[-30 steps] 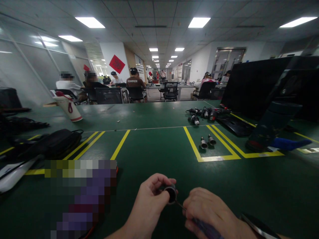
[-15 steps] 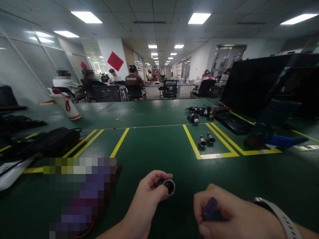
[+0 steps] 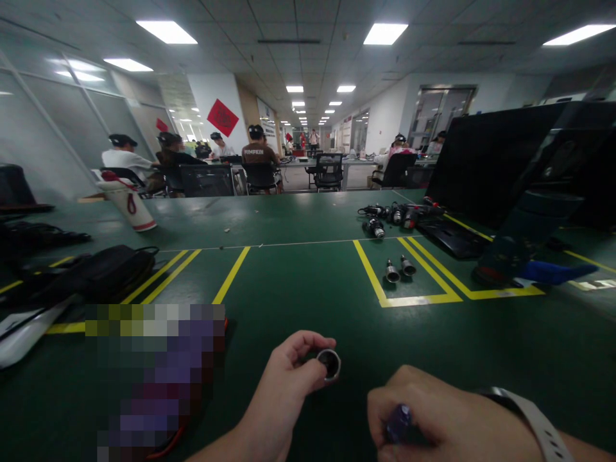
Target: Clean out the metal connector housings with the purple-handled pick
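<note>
My left hand point(image 3: 289, 372) pinches a short metal cup-shaped part point(image 3: 330, 364) between thumb and fingers, its round dark opening facing me. To the right, my right hand point(image 3: 409, 417) is closed around a translucent purple handle point(image 3: 399, 421). Only the rounded end of that handle shows; the rest is hidden in the fist. A gap separates the two hands, and both are above the green table point(image 3: 298, 282). Two similar metal parts, one on the left point(image 3: 391, 272) and one on the right point(image 3: 408, 265), lie inside a yellow-taped area.
Several dark tools with cables point(image 3: 394, 217) lie farther back on the right. A dark bottle point(image 3: 529, 237) stands near a black monitor point(image 3: 491, 160). On the left are a blurred purple item point(image 3: 168, 385), a black case point(image 3: 110, 273) and a white tumbler point(image 3: 128, 202). People sit beyond the table.
My right hand has moved a little left and down with the purple handle. My left hand and its metal part have shifted very slightly right.
</note>
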{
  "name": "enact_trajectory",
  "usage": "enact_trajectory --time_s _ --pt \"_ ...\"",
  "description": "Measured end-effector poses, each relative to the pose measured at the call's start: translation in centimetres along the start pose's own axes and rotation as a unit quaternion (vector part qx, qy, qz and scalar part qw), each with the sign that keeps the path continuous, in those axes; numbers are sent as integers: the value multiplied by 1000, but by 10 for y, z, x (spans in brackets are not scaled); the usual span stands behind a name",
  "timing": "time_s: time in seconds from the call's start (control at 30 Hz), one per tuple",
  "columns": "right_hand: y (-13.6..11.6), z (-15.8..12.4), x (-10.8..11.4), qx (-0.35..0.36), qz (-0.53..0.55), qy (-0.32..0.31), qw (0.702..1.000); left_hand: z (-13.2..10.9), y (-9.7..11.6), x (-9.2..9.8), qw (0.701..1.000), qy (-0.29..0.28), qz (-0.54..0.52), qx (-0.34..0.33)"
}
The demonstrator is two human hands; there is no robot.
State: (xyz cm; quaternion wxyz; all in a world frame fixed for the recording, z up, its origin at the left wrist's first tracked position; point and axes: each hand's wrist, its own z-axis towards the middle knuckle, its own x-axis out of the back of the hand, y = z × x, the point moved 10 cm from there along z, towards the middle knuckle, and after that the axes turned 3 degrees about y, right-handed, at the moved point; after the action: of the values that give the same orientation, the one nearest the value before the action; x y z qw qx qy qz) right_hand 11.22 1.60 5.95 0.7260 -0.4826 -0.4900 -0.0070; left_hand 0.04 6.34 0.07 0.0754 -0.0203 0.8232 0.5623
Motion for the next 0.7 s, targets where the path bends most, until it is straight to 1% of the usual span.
enact_trajectory --time_s 0.07,0.13,0.2,0.23,0.27,0.3,0.33,0.37,0.4,0.43,0.47,0.5,0.53,0.57,0.6,0.63,0.67,0.7 --pt "-16 -1 1 65 -39 2 997 -1 0 0 1000 -2 3 1" --pt "-31 -3 -4 121 -86 -27 989 -1 0 0 1000 -1 4 6" --pt "-37 -4 -10 146 -119 -62 980 -2 1 0 1000 1 6 10" --pt "-35 -4 -11 143 -114 -70 981 -2 1 0 1000 1 8 10" --pt "-30 -2 -10 126 -91 -66 986 -2 1 0 1000 0 10 8" --pt "-20 1 -8 94 -46 -56 993 -2 2 0 1000 2 12 4" --pt "-7 4 -8 51 24 -41 998 -1 2 0 1000 4 15 2" --pt "9 7 -9 5 113 -26 993 -1 1 1 1000 6 18 0" --pt "26 9 -15 -42 216 -25 975 0 0 2 1000 8 21 -1" --pt "38 11 -22 -71 326 -20 943 1 -1 3 1000 9 22 -1" --pt "46 13 -28 -81 419 -22 904 2 -2 3 1000 9 22 -2" --pt "52 16 -31 -84 482 -12 872 3 -3 3 1000 7 19 -5" --pt "56 18 -29 -77 527 7 847 4 -4 3 1000 4 16 -7" --pt "58 19 -24 -65 549 36 832 5 -4 3 1000 4 11 -9" --pt "59 18 -15 -47 552 73 829 5 -5 4 1000 4 10 -8" --pt "57 15 -5 -29 535 111 837 6 -5 4 1000 6 10 -7" --pt "53 11 6 -13 496 149 855 6 -6 4 1000 6 14 -3" --pt "47 6 17 1 434 182 882 5 -6 4 1000 5 17 -2"
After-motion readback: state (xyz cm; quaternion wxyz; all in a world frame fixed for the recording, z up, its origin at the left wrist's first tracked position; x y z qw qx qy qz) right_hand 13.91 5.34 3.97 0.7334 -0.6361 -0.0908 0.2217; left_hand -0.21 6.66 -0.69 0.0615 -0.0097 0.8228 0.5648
